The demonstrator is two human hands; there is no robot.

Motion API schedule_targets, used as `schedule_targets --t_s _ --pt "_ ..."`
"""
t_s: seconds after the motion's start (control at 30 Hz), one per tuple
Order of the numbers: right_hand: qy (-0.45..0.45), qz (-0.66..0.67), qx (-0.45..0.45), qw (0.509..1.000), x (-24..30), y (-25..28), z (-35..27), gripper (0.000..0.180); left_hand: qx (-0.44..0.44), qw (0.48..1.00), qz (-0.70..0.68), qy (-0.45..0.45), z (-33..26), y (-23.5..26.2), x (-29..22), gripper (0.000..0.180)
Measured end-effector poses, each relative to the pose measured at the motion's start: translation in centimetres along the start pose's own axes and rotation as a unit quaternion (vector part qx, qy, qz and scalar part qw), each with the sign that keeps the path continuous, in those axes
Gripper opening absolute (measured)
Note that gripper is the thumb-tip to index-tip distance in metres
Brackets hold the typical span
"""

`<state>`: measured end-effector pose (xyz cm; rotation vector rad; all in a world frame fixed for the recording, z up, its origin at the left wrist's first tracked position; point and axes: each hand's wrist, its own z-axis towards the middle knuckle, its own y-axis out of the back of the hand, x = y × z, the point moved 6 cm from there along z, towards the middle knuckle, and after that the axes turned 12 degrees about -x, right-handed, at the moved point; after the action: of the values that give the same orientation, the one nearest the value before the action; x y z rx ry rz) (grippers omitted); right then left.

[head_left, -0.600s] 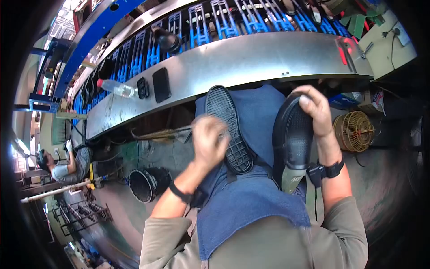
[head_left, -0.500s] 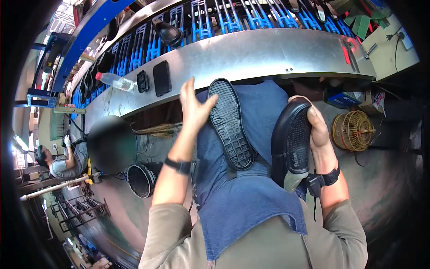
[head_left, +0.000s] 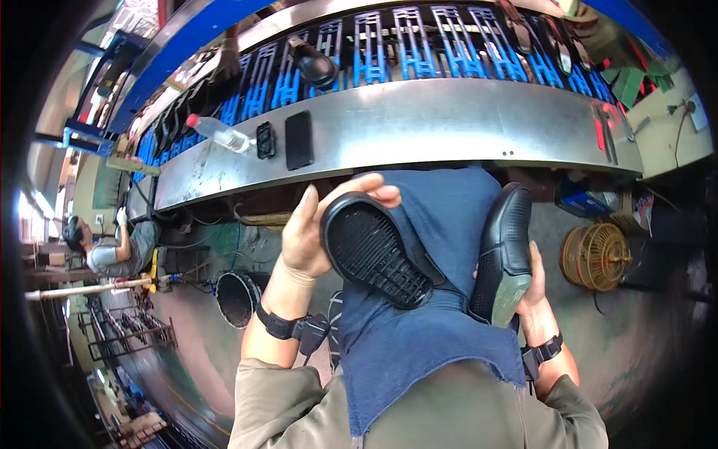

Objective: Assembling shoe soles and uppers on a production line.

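Observation:
My left hand (head_left: 314, 228) grips the toe end of a black shoe (head_left: 374, 251) that lies sole-up on the blue apron (head_left: 441, 329) over my lap. The ribbed tread faces the camera. My right hand (head_left: 532, 288) holds a second black shoe (head_left: 502, 254) upright on its side at the right of my lap, fingers wrapped behind it; a grey-green insert shows at its lower end. Both wrists carry black bands.
A curved steel bench edge (head_left: 419, 123) runs in front of me, with a black phone (head_left: 299, 140), a small black case (head_left: 265, 140) and a plastic bottle (head_left: 218, 133) on it. Behind it a blue conveyor rack (head_left: 389, 49) carries shoes. A black bucket (head_left: 238, 298) and a wire fan guard (head_left: 598, 257) stand on the floor. Another person (head_left: 112, 247) sits at far left.
My left hand has moved from an open reach beside the sole-up shoe to closing on its toe. The right hand has turned its shoe more upright.

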<state>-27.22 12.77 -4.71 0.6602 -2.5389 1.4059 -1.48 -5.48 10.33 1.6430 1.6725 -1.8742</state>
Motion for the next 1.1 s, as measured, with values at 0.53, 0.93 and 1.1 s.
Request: schedule_targets --t_s 0.53,0.93,1.1 --pt "0.035 -0.393 0.277 0.876 -0.4 -13.5 -0.6 0.086 0.001 0.971 0.189 -0.145 -1.2 -6.2 -1.1 0.062" --pt "0.089 -0.447 0.232 0.86 0.1 -12.5 -1.3 0.105 0.003 0.954 0.273 -0.125 -1.2 -9.6 -0.4 0.051" --pt "0.105 -0.383 0.217 0.892 -0.5 -11.7 -1.1 0.074 0.0 0.949 0.286 -0.128 -1.3 -9.6 -0.3 0.051"
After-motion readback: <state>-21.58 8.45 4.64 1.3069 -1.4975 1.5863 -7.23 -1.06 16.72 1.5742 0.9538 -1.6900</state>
